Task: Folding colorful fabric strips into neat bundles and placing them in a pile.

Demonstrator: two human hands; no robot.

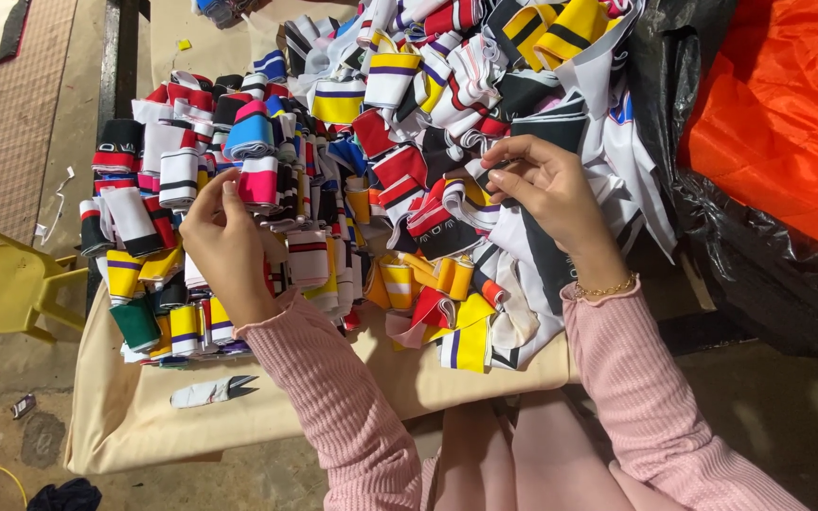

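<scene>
Both hands (229,237) (542,185) on striped fabric bands (333,170), pile between them.

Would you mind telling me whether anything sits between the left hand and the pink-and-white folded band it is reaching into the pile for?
Nothing visible does: the left hand already has its fingertips on the pink-and-white band, with other folded bands packed close around it.

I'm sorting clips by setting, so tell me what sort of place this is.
Probably a garment workshop. A cloth-covered table is heaped with striped knit trim pieces, thread snips lie at its edge, and the left hand and right hand sort through the pieces.
</scene>
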